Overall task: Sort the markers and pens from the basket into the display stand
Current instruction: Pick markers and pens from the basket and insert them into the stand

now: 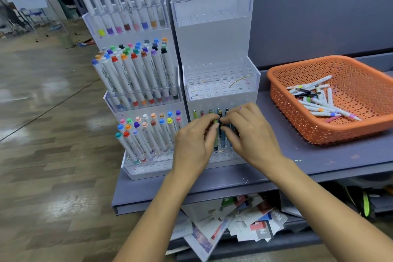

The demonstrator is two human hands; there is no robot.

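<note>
While the left-hand stand (136,83) looks nearly full, both hands, left hand (194,142) and right hand (251,134), pinch pens (220,132) in the right stand's (214,49) lowest tier, its upper tiers empty, and the orange basket (319,130) still holds many markers (321,102).

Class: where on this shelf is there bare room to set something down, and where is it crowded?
Bare shelf lies in front of the orange basket and along the front edge below the stands. The left stand is packed with markers; both hands crowd the right stand's bottom tier.
</note>
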